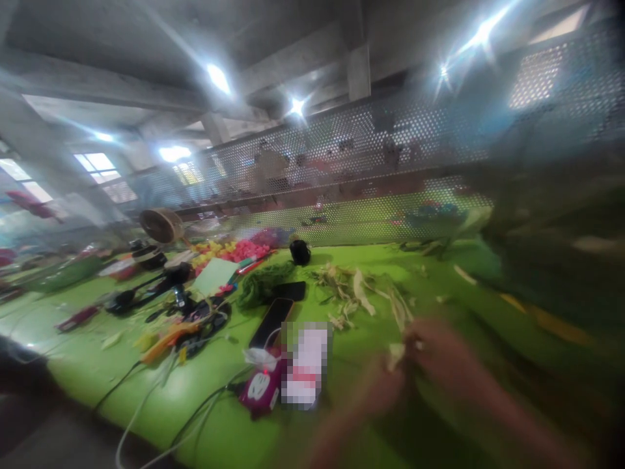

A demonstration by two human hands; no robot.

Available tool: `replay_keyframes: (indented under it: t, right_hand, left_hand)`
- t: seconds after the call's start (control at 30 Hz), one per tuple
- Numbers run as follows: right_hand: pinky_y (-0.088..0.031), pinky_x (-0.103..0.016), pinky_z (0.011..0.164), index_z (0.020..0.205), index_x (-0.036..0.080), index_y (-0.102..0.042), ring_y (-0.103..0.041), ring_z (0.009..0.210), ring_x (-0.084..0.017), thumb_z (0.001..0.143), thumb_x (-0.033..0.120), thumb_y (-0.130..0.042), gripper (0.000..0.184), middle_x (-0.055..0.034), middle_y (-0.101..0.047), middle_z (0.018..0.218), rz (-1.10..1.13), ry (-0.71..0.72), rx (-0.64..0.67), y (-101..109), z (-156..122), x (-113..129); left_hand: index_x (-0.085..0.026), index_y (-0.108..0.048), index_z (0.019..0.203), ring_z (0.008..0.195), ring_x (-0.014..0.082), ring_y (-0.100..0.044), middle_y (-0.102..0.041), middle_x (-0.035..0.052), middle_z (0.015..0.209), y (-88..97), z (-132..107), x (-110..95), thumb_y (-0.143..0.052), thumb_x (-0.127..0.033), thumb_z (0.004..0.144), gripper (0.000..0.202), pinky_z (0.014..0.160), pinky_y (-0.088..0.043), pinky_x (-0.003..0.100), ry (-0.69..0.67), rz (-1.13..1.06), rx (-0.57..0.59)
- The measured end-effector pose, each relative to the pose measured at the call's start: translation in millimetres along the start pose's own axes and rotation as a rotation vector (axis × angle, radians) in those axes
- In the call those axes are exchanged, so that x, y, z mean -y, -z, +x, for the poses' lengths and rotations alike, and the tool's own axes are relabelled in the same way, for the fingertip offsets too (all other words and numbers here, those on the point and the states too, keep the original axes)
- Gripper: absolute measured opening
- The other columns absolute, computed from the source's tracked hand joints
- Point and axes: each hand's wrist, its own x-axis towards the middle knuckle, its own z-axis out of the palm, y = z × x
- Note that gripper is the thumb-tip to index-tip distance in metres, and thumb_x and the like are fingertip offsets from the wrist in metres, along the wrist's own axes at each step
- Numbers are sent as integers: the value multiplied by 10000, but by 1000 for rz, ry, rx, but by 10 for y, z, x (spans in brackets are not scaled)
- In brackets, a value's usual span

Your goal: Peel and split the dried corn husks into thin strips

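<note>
My left hand (383, 384) and my right hand (434, 345) are close together above the right part of the green table (219, 417). Both are blurred, with their fingers closed on a pale dry husk strip (396, 357). A lighter end of it shows at the left fingertips, and a long thin length rises from near the right fingers. Just beyond the hands lies a loose heap of similar pale husk strips (342, 293). A pixelated phone-shaped thing (306, 365) lies left of my left hand. How the fingers overlap is too smeared to make out.
A purple tissue pack (261, 391), a dark phone (272, 322) and white cables (139, 413) lie to the left. Farther off are an orange-handled tool (168, 340), a green bundle (261, 283) and pink and yellow pieces (239, 251). A perforated metal panel (317, 153) stands behind.
</note>
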Motion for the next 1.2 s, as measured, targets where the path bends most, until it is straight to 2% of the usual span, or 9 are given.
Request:
replay_keyframes:
  t: [0.2, 0.4, 0.57, 0.7, 0.8, 0.9, 1.03, 1.13, 1.2]
  right_hand:
    - [-469, -311, 620, 798, 230, -650, -631, 716, -208, 779, 300, -544, 129, -23, -693, 771, 247, -241, -151, 27, -17, 47]
    - [-476, -341, 606, 696, 237, -621, -623, 710, -237, 726, 317, -574, 97, -34, -685, 712, 284, -292, -228, 56, 3, 94]
    - [-478, -347, 628, 740, 230, -640, -632, 724, -238, 740, 353, -562, 145, -34, -692, 746, 280, -284, -226, 50, -31, 124]
    - [-480, -355, 686, 787, 228, -656, -643, 767, -241, 763, 338, -533, 167, -42, -707, 820, 216, -270, -201, 39, -34, 75]
    - [-475, -367, 744, 872, 241, -675, -636, 846, -259, 795, 354, -525, 203, -55, -711, 892, 131, -233, -200, 93, -11, 37]
    - [-444, -389, 835, 979, 268, -656, -589, 977, -275, 838, 401, -530, 232, -62, -684, 1006, -52, -84, -270, 170, -14, 62]
    - [-401, -400, 784, 785, 283, -684, -563, 867, -265, 870, 413, -521, 226, -53, -677, 885, -234, 79, -242, 136, -88, 182]
    - [-384, -361, 705, 813, 291, -698, -562, 802, -247, 879, 441, -526, 237, -40, -683, 828, -297, 42, -145, -3, -128, 222]
    - [-395, -330, 687, 811, 275, -676, -581, 823, -237, 891, 438, -513, 244, -35, -687, 834, -238, -16, -97, -100, -130, 196]
  left_hand:
    - [-163, -659, 855, 803, 178, -537, -606, 29, 751, 16, -26, -129, -513, -300, 800, 208, 780, -434, 288, -71, 18, 117]
    - [-159, -610, 733, 713, 159, -515, -565, 22, 730, 3, -10, -142, -506, -250, 746, 139, 723, -423, 287, -103, 83, 105]
    - [-166, -590, 712, 682, 136, -448, -508, -3, 685, 28, -66, -152, -467, -157, 691, 125, 653, -362, 245, -175, 215, 133]
    - [-176, -613, 708, 664, 142, -447, -522, -2, 670, 13, -84, -161, -472, -174, 717, 141, 642, -366, 247, -161, 271, 138]
    - [-177, -668, 769, 696, 161, -511, -611, 22, 733, -12, -51, -148, -487, -206, 749, 185, 698, -421, 271, -117, 178, 85]
    - [-155, -687, 849, 748, 184, -568, -666, 61, 798, -10, 6, -123, -538, -241, 766, 191, 739, -461, 299, -98, 17, -27]
    - [-142, -665, 863, 709, 172, -574, -658, 60, 771, 26, 54, -109, -560, -261, 784, 177, 712, -471, 291, -89, -119, -212]
    - [-149, -653, 821, 730, 166, -567, -647, 48, 771, 33, 51, -123, -545, -230, 792, 138, 734, -453, 278, -117, -95, -310]
    - [-150, -652, 816, 758, 170, -560, -647, 50, 788, 24, 38, -135, -545, -220, 794, 130, 745, -439, 274, -118, -84, -339]
